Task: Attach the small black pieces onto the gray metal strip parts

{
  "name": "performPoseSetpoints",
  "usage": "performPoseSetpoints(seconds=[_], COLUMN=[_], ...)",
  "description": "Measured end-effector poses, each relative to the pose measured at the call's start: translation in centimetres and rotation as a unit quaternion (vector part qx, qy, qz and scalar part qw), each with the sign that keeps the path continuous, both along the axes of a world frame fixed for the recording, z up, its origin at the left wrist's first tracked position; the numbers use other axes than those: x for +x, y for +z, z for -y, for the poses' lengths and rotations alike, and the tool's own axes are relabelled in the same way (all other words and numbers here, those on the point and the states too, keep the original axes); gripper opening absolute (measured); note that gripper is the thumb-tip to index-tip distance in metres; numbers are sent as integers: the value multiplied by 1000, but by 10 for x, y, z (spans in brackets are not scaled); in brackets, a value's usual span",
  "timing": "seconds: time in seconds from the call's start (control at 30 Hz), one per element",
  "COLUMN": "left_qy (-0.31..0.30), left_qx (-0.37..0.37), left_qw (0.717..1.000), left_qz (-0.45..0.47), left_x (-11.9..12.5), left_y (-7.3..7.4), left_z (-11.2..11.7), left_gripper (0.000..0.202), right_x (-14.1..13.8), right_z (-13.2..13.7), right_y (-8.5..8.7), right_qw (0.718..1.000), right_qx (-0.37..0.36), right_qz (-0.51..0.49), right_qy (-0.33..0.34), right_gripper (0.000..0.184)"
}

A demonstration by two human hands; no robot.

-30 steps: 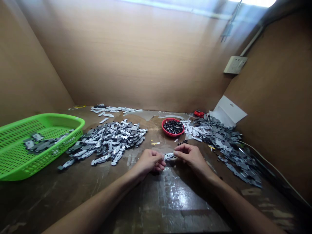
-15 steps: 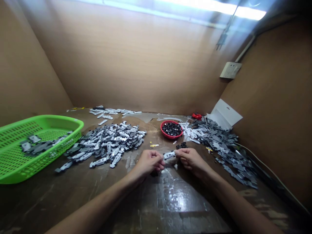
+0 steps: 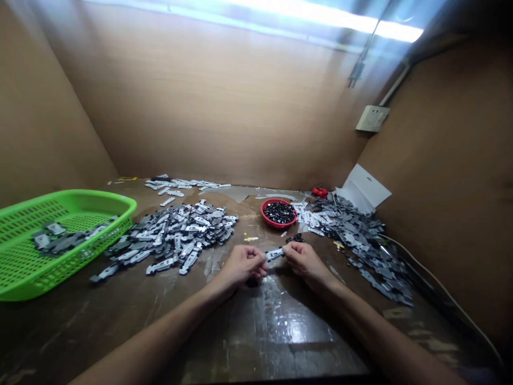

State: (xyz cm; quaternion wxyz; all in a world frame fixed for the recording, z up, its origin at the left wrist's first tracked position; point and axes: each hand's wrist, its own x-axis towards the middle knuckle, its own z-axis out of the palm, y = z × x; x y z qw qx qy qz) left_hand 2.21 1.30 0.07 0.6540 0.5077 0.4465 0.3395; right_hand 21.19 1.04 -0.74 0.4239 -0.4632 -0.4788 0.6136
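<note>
A small white and dark toy race car body (image 3: 274, 254) is held just above the table between both hands. My left hand (image 3: 246, 264) pinches its left end between thumb and fingers. At the other end, the fingers of my right hand (image 3: 301, 258) are closed on it. Behind the right hand lies a little heap of small black parts (image 3: 295, 238). Farther back is a red bowl (image 3: 262, 218) full of small black parts. To the left spreads a pile of similar white and grey car bodies (image 3: 188, 230).
A green basket (image 3: 120, 206) with some grey pieces stands at far left. White flat pieces (image 3: 180, 184) lie along the back wall. On the right are grey parts (image 3: 360, 230), a white card (image 3: 366, 184), a red object (image 3: 319, 192) and a cable (image 3: 436, 289).
My right hand's fingers have closed in farther over the car body's right end. The whole view has shifted slightly, with things now a little farther left.
</note>
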Motion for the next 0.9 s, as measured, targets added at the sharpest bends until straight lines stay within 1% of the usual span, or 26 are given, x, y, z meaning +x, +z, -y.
performPoseSetpoints(seconds=[0.07, 0.17, 0.2, 0.27, 0.33, 0.47, 0.57, 0.67, 0.77, 0.83, 0.9], left_qy=[8, 42, 43, 19, -13, -29, -25, -24, -34, -45, -56], left_qx=[1, 13, 20, 37, 56, 75, 109, 154, 159, 158, 171], left_qw=[1000, 999, 999, 999, 998, 997, 994, 988, 987, 986, 982], left_qz=[-2, -5, 2, 20, 25, 11, 14, 14, 3, -16, -50], left_x=[2, 4, 5, 4, 3, 3, 6, 9, 10, 8, 3], left_y=[-1, -2, -2, -1, 1, 5, 9, 11, 11, 13, 17], left_z=[0, 0, 0, 1, 3, 7, 7, 6, 5, 4, -1], left_gripper=[33, 38, 41, 42, 37, 36, 35, 33, 34, 35, 36], right_x=[-2, -4, -5, -6, -7, -6, -5, -5, -8, -9, -7], right_z=[0, 1, 2, 3, 6, 6, 3, 2, 2, 2, 2], right_y=[-2, -2, -1, 0, 2, 6, 9, 10, 7, 5, 6], right_qw=[1000, 1000, 1000, 998, 996, 991, 983, 975, 967, 963, 963], right_qx=[18, 19, 24, 46, 67, 98, 158, 197, 226, 234, 228], right_qz=[6, 6, 11, 31, 55, 84, 90, 90, 107, 123, 142], right_qy=[-11, 6, 11, 13, 17, 28, -6, -40, -56, -45, -19], right_gripper=[33, 32, 31, 31, 32, 30, 27, 26, 25, 23, 24])
